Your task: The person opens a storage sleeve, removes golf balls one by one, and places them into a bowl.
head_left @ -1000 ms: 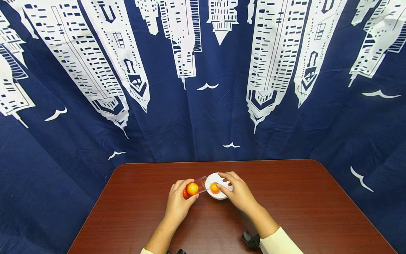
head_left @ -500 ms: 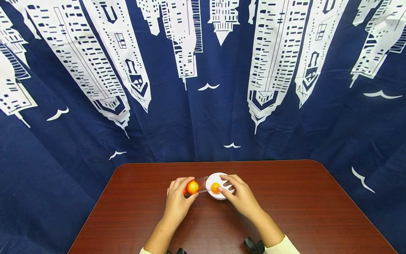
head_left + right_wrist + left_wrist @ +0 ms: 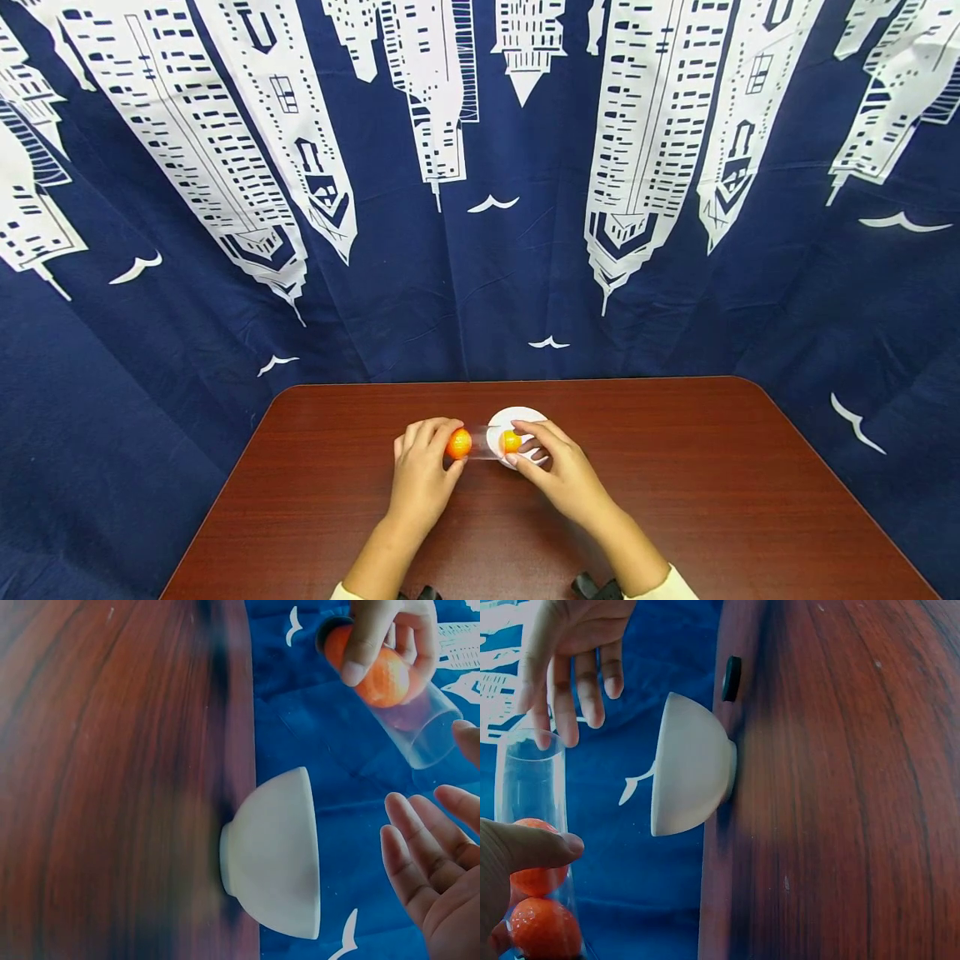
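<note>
My left hand (image 3: 422, 477) grips a clear plastic cup (image 3: 482, 443), lying on its side with its mouth toward the right. Orange balls (image 3: 546, 928) sit inside it near the base; in the head view one ball (image 3: 459, 443) shows between thumb and fingers. A white bowl (image 3: 516, 414) stands just below and beyond the cup's mouth. From above, another orange ball (image 3: 511, 442) shows within the bowl's outline, overlapped by the cup's mouth. My right hand (image 3: 567, 469) hovers over the bowl, fingers spread and relaxed, fingertips (image 3: 397, 806) close to the cup's rim, nothing in the palm.
The brown wooden table (image 3: 712, 483) has rounded far corners. A dark blue curtain (image 3: 517, 283) with white buildings and birds hangs behind it. A small black object (image 3: 732, 679) shows beyond the bowl in the left wrist view. A black wrist device (image 3: 596, 587) sits by the right sleeve.
The cup has swung nearly level across the head view, its mouth now further over the bowl. The second ball inside it is hidden there. My right fingertips have come up around the mouth.
</note>
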A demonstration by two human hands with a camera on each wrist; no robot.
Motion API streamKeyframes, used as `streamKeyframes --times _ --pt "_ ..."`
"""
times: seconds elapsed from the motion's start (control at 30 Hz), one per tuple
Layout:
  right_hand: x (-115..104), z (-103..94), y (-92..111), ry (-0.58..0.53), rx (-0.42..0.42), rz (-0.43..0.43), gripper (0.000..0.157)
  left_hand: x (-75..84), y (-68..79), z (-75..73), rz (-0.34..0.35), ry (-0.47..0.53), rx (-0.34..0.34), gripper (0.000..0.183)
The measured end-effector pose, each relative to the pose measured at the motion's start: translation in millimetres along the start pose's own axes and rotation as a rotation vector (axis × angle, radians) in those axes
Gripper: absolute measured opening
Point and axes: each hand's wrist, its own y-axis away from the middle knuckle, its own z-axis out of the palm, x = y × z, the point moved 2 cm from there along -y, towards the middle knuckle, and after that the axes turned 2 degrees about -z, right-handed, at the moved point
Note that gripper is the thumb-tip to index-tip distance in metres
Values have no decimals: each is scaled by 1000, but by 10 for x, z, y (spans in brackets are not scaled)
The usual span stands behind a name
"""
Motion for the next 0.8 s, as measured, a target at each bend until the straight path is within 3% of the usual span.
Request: streamKeyframes --times 0.4,0.8 --pt "31 82 25 -79 -29 29 43 8 3 15 112 -40 -17 57" --pt "75 103 65 -100 -32 128 45 18 -1 8 148 -46 -34 61"
